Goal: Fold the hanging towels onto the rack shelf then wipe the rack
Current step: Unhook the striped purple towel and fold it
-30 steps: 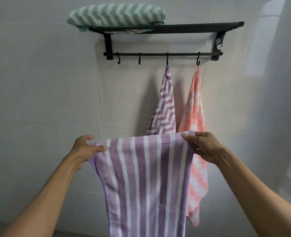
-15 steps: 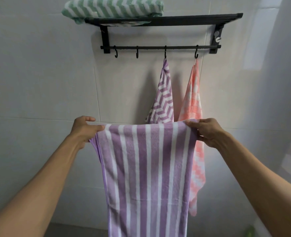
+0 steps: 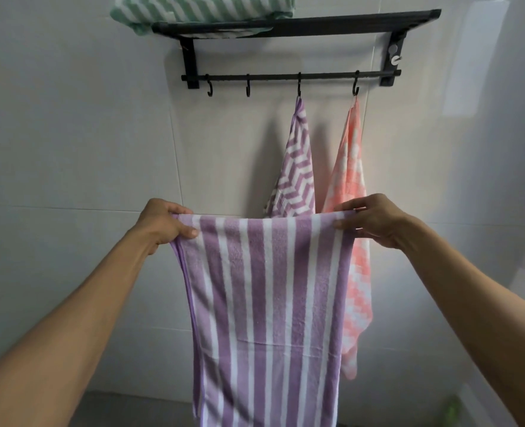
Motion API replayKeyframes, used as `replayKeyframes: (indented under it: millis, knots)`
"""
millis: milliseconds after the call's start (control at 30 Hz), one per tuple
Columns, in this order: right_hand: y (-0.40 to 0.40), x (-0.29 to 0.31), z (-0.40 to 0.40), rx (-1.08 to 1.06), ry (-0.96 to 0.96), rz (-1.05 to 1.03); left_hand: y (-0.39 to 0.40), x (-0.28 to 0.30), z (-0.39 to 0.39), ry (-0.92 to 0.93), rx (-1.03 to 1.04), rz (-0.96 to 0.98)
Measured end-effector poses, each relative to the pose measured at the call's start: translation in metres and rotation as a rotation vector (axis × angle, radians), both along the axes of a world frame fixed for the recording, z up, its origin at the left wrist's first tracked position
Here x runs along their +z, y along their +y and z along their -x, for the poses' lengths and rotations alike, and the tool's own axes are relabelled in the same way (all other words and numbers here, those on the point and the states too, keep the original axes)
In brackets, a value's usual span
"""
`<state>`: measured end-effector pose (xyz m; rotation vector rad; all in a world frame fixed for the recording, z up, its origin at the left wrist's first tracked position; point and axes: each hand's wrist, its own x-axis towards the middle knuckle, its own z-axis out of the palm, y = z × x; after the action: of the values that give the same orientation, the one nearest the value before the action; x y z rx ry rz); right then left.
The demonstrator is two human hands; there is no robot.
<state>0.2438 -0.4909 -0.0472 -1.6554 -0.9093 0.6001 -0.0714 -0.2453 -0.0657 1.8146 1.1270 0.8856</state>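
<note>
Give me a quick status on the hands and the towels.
Left hand and right hand grip striped towel by its top corners. Green towel on shelf. Two towels on hooks. Nothing in the way.

Four towels (image 3: pixel 267 288) (image 3: pixel 295 167) (image 3: pixel 352 192) (image 3: pixel 199 9), one rack (image 3: pixel 295 23) with four hooks (image 3: pixel 209 89) (image 3: pixel 248 89) (image 3: pixel 299 87) (image 3: pixel 356 87), two hands (image 3: pixel 162 224) (image 3: pixel 375 220).

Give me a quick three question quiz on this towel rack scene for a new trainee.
1. True or false: both hands grip the striped purple towel.
2. How many towels hang from the hooks?
3. The green towel lies: A) on the rack shelf, B) on a hook, C) in the left hand.

Key: 1. True, left hand and right hand hold its top corners. 2. Two: the purple zigzag towel and the pink towel. 3. A.
</note>
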Motion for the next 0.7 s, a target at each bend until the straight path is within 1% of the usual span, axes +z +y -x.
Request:
replayKeyframes:
  millis: [67,167,300,367,500,600,633,667,700]
  knots:
    - [-0.001,-0.001,-0.001,-0.012,-0.044,0.032,0.002,-0.002,-0.001,0.035,0.008,-0.029]
    - [-0.001,-0.003,-0.003,-0.031,-0.045,0.038,0.003,-0.004,-0.003,0.094,0.012,-0.078]
    - [-0.002,-0.004,-0.006,-0.042,-0.116,0.067,0.005,-0.007,-0.005,0.243,0.044,-0.26]
    - [-0.002,-0.004,-0.007,-0.049,-0.167,0.097,0.006,-0.009,-0.007,0.277,0.054,-0.321]
    - [-0.001,-0.007,-0.009,-0.053,-0.24,0.145,0.019,-0.013,-0.005,0.277,0.092,-0.344]
    - [0.0,-0.009,-0.011,-0.001,-0.287,0.205,0.029,-0.015,-0.002,0.305,0.065,-0.339]
    - [0.0,-0.008,-0.011,0.01,-0.278,0.19,0.028,-0.011,-0.001,0.275,0.046,-0.33]
    - [0.001,-0.002,-0.012,0.007,-0.257,0.13,0.03,-0.005,-0.003,0.186,0.031,-0.337]
    - [0.002,0.005,-0.012,-0.003,-0.216,0.034,0.03,0.004,-0.003,0.038,0.04,-0.313]
